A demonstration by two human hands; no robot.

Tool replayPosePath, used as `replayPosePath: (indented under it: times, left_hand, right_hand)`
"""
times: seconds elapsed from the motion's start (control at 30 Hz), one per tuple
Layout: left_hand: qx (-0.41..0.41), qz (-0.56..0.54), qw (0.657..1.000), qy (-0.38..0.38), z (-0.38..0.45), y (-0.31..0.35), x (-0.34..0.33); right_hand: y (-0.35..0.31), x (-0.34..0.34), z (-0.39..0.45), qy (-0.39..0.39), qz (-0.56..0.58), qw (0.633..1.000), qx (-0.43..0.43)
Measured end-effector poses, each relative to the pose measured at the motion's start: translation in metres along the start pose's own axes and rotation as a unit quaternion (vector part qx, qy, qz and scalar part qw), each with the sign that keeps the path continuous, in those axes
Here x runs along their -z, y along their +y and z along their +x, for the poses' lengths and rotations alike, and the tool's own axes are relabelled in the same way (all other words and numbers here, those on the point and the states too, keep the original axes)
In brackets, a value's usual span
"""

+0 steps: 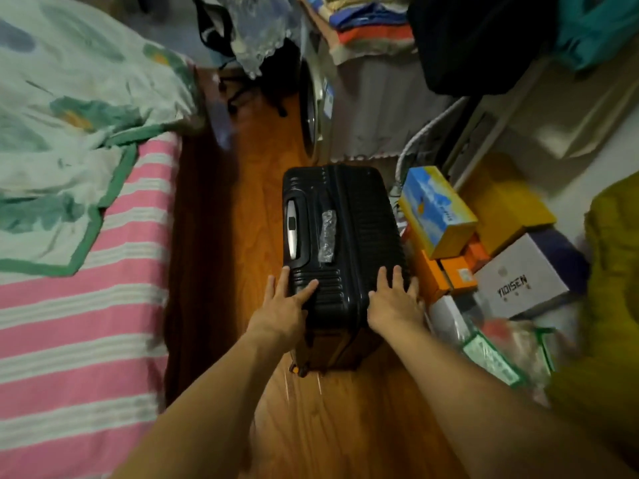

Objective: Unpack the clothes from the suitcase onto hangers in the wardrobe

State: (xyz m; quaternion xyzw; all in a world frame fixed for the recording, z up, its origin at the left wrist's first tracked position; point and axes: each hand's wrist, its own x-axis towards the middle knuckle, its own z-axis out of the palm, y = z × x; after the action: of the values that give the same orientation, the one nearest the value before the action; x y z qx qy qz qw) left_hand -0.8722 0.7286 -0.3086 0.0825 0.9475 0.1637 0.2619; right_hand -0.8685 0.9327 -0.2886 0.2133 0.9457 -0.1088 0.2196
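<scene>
A black hard-shell suitcase (349,236) stands closed on the wooden floor, its silver pull handle (292,233) facing up. My left hand (281,309) rests with straight fingers on the near left corner of its top. My right hand (396,299) lies flat on the near right corner, fingers spread. No clothes from inside the case show. Dark garments (480,39) hang at the upper right.
A bed with a pink striped sheet (79,323) and a green floral quilt (76,98) runs along the left. Stacked boxes (439,212) and a grey box (518,285) crowd the floor on the right. A washing machine (321,108) stands behind the suitcase.
</scene>
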Motion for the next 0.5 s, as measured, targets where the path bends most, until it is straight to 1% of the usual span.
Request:
replayPosePath:
  times: [0.13,0.2,0.37,0.5]
  left_hand:
    - [-0.026,0.008,0.999,-0.020,0.090,0.033,0.040]
    - [-0.034,0.002,0.999,-0.022,0.133,0.048,0.058]
    - [-0.077,0.019,0.997,-0.015,0.236,0.073,0.094]
    - [-0.107,0.039,0.993,-0.015,0.289,0.098,0.115]
  right_hand:
    - [-0.013,0.024,0.057,0.031,0.022,0.999,0.006]
    - [-0.013,0.041,0.098,0.040,0.024,0.999,0.003]
    - [-0.020,0.086,0.198,0.042,0.035,0.998,-0.031]
    - [-0.020,0.107,0.255,0.051,0.050,0.994,-0.078]
